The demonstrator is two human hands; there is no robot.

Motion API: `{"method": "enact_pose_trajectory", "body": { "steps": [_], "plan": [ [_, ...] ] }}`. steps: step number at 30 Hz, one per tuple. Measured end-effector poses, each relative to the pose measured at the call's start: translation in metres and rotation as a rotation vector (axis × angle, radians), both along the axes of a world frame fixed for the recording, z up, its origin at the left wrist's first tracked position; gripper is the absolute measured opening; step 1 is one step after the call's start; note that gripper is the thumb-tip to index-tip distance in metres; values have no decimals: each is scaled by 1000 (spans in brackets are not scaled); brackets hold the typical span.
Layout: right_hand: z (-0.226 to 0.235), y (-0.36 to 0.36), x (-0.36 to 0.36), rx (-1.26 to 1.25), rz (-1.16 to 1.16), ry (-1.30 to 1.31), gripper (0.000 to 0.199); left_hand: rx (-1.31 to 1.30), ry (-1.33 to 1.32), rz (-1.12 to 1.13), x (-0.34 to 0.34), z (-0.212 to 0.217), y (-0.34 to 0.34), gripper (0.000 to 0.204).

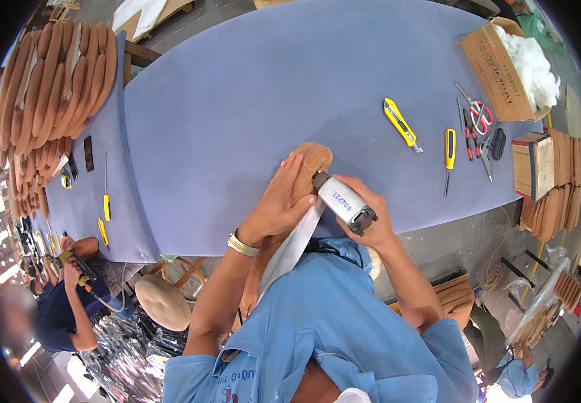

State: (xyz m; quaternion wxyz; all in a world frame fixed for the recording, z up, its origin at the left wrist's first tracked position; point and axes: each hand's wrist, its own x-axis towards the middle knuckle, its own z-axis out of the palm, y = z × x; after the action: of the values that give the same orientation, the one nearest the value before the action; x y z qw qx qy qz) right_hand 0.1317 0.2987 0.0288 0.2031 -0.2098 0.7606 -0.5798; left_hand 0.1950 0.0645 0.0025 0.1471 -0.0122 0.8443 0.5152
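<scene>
In front of me a long padded piece covered in brown fabric (317, 155) lies with its rounded end on the blue-covered table (237, 87), its other end running down toward my body. My left hand (277, 205) rests on it, fingers stretched along the brown cover and thumb toward the tool. My right hand (374, 208) is wrapped round a white and black air staple gun (344, 200), whose nose meets the piece near its rounded end. A pale grey strip of fabric (292, 254) hangs along the piece below my left hand.
Right of centre lie a yellow utility knife (399, 122), a yellow screwdriver (450, 149), red-handled scissors (481, 118) and pliers. A cardboard box (495, 70) of white stuffing stands at the far right. Brown padded pieces (59, 80) are stacked at left. A co-worker (69, 295) holds a tool there.
</scene>
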Motion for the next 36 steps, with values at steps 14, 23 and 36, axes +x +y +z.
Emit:
{"method": "enact_pose_trajectory", "body": {
  "steps": [14, 23, 36],
  "plan": [
    [-5, 16, 2, -4, 19, -102, 72, -438, 45, 114, 8, 20, 37, 80],
    [1, 14, -6, -10, 97, -110, 67, -402, -48, 108, 1, 29, 34, 82],
    [15, 3, -10, 147, 114, -218, 62, -447, -87, 138, -2, 33, 40, 83]
  ]
}}
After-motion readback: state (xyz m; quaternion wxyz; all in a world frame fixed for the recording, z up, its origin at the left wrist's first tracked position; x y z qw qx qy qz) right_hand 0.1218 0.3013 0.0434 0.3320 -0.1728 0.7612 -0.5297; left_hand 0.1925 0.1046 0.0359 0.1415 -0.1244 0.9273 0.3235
